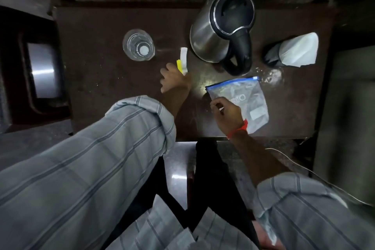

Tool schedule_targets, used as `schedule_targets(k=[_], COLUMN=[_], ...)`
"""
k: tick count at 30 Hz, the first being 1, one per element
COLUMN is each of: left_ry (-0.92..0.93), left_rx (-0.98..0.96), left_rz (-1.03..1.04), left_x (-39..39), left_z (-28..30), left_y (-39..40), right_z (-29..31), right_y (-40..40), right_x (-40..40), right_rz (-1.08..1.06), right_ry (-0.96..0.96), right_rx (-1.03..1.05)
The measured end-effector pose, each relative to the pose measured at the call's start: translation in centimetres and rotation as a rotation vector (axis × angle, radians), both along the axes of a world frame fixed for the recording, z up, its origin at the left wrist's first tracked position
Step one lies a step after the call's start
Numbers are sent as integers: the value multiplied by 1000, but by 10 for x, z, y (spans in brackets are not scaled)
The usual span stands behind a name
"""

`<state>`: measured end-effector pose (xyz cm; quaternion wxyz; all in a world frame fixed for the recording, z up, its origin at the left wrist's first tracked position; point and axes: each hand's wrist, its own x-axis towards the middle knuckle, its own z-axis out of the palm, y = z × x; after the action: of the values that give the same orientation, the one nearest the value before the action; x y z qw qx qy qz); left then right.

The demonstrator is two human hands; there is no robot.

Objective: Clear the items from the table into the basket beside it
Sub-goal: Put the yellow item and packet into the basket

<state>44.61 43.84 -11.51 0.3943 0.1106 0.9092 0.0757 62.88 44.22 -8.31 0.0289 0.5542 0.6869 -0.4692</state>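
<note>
Pickup stage is in hand: nothing visible is yet in the basket (pixel 42 69), which seems to be the dark bin with a shiny patch left of the counter (pixel 97 71). Left hand (pixel 174 81) is closed around the near end of a white-and-yellow sachet (pixel 183 60); right hand (pixel 227 110) is pinched on the left edge of a zip bag (pixel 241 101), lying flat near the front edge. Next, both items need lifting and carrying leftward. A glass (pixel 139 44) stands in that path, likely tippable. Kettle (pixel 223 26) and a paper-wrapped object (pixel 292 50) remain farther back, uncleared.
</note>
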Motion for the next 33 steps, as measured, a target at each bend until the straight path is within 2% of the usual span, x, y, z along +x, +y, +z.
schedule_targets(k=[4, 7, 10, 13, 15, 19, 23, 27, 33], left_ry=[-6, -26, -75, -164, -200, -297, -403, -424, -550], left_rx=[-20, 52, 188, 294, 331, 430, 594, 649, 776], left_rz=[-85, -117, -42, -34, -5, 174, 322, 386, 512], left_x=[-6, -12, -20, -23, -21, -18, -35, -68, -115], left_z=[-4, -8, -14, -15, -10, 6, 30, 50, 79], left_y=[-3, -16, -35, -60, -78, -108, -134, -168, -217], right_z=[-1, -2, -6, -12, -15, -8, -3, 3, 12], right_y=[4, 17, 36, 54, 55, 26, -10, -40, -76], right_x=[-9, -16, -12, -5, -13, -71, -130, -165, -205], right_rz=[-21, -2, 170, 339, 311, 75, -122, -26, 99], right_ry=[7, -24, -192, -372, -302, -19, 37, 82, 152], right_rx=[-11, 129, 329, 311, 200, -246, -489, -716, -827])
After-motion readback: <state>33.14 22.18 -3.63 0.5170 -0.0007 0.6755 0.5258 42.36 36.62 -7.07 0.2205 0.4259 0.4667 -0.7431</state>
